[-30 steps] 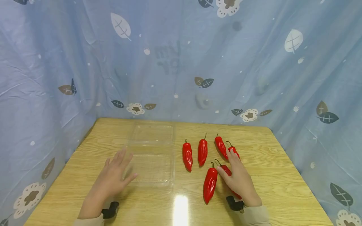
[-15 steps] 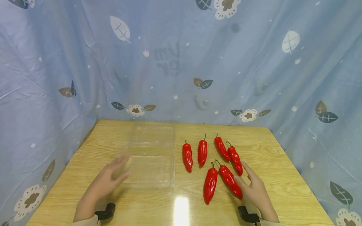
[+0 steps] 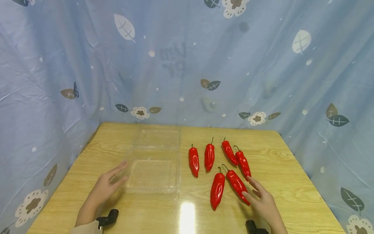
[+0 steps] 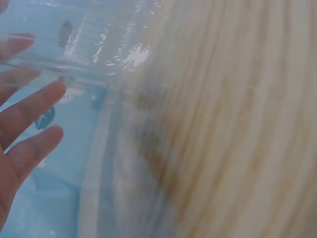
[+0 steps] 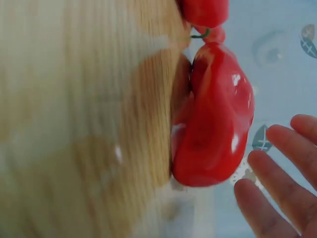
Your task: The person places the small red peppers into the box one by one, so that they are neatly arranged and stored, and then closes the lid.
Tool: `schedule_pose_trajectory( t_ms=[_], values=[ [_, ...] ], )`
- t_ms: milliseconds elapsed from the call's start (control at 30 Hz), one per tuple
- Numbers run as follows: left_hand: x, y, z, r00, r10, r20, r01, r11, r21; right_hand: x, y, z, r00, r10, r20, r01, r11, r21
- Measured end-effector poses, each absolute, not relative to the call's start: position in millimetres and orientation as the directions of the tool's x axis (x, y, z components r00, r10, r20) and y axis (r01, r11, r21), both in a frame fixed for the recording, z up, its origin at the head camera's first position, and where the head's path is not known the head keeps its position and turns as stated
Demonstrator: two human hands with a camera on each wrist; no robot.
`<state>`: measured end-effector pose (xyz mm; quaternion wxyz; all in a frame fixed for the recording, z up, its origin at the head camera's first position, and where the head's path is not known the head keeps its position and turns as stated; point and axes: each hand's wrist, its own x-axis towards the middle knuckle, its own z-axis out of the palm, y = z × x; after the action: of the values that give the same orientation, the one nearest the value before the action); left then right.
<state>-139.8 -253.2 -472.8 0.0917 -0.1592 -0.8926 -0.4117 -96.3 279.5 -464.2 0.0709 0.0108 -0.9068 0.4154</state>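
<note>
Several glossy red chili peppers lie on the right half of the table, with thin green stems. My right hand is beside the lower end of one chili pepper, fingers extended and holding nothing. In the right wrist view a red chili pepper fills the middle, and the fingers spread at its right. Left of the peppers sits a clear plastic clamshell container, its lid laid back. By the container's left edge is my left hand, with loosely straight fingers and nothing in them. The left wrist view shows its fingers below the clear plastic.
The wood-grain table reaches back to a blue patterned curtain, which also hangs at both sides. Farther from my right hand lie other chili peppers. A bright light reflection shows at the table's front middle.
Both hands have drawn back toward me, the left one leftward and the right one rightward. Peppers that my right hand partly covered now show fully. Container and peppers stay in place.
</note>
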Motion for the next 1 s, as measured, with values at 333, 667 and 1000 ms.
schedule_pose_trajectory(
  t_ms=[333,667,1000],
  values=[
    [-143,-260,-482,-0.878,0.250,0.407,0.474,0.341,0.812,-99,275,-468,-0.997,0.055,0.047,-0.001,0.639,-0.769],
    [-144,-265,-492,-0.818,0.313,0.483,0.553,0.199,0.809,-102,274,-478,-0.999,0.052,0.000,0.032,0.618,-0.786],
    [-145,-268,-496,-0.829,0.318,0.460,0.531,0.188,0.826,-103,273,-487,-0.996,0.080,-0.027,0.071,0.618,-0.783]
  ],
)
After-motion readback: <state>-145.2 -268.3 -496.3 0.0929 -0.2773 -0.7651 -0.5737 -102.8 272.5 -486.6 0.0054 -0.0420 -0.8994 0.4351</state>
